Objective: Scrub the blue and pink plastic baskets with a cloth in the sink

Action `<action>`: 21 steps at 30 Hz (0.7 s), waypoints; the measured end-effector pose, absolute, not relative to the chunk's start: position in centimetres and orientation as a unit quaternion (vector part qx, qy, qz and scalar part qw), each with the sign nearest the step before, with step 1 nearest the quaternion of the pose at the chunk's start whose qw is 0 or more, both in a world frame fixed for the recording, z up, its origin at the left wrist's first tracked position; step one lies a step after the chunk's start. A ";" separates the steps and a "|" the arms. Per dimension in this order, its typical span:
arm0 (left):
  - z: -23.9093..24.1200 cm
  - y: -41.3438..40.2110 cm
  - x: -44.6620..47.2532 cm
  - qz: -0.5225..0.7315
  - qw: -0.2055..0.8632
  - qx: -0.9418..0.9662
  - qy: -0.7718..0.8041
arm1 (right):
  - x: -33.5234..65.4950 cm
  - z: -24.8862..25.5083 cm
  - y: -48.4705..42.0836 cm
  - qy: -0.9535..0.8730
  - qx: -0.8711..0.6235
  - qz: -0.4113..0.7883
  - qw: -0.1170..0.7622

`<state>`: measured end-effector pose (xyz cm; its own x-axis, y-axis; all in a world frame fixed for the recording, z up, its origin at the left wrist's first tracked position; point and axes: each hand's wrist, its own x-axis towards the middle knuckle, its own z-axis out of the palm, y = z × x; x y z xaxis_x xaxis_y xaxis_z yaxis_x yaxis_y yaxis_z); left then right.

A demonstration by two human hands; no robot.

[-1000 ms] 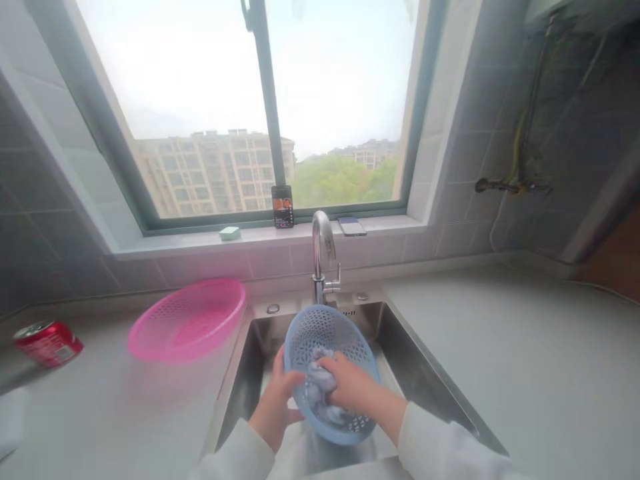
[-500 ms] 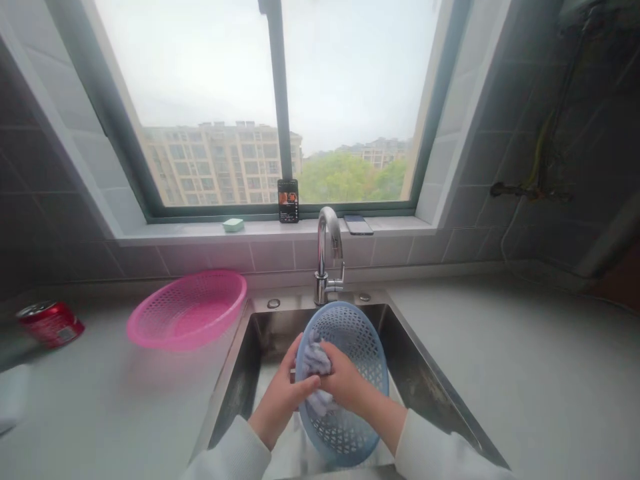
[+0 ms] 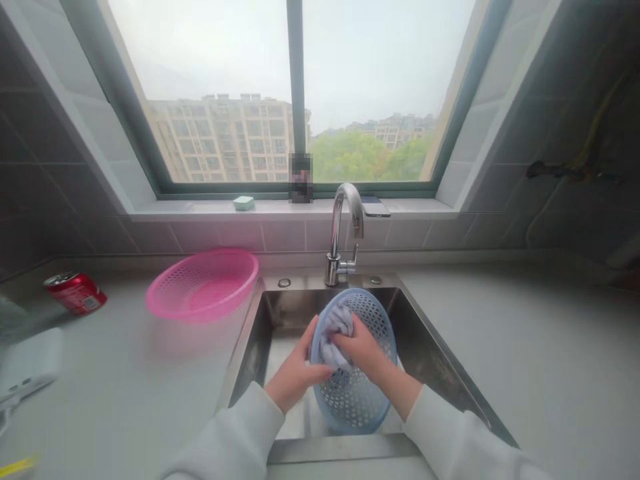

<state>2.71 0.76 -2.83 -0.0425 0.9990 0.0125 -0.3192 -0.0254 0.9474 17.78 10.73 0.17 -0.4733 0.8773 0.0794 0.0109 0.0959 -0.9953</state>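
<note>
Over the steel sink I hold a round blue perforated basket, tilted toward me. My left hand grips its left rim from outside. My right hand is closed on a pale blue-grey cloth pressed against the upper left inside of the basket. The chrome tap stands just behind the basket; I see no water running.
A pink perforated basket sits on the counter left of the sink. A red can lies on its side at far left, with a white object nearer me. On the windowsill are a green soap and a phone.
My right hand has moved the cloth from the basket's lower middle up to its upper left rim. The basket has tilted more upright and my view has shifted left.
</note>
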 end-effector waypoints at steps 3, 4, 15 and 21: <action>-3.1 0.8 2.5 0.585 0.574 0.404 0.406 | 17.6 0.2 9.3 -0.709 -0.315 0.549 0.312; -3.2 0.8 2.4 0.584 0.577 0.407 0.402 | 17.7 0.2 9.2 -0.732 -0.311 0.528 0.297; -1.4 0.8 1.9 0.628 0.521 0.416 0.401 | 19.6 0.3 12.0 -0.697 -0.432 0.425 0.384; -1.2 0.7 2.2 0.631 0.519 0.412 0.404 | 19.9 -0.6 12.4 -0.729 -0.445 0.438 0.280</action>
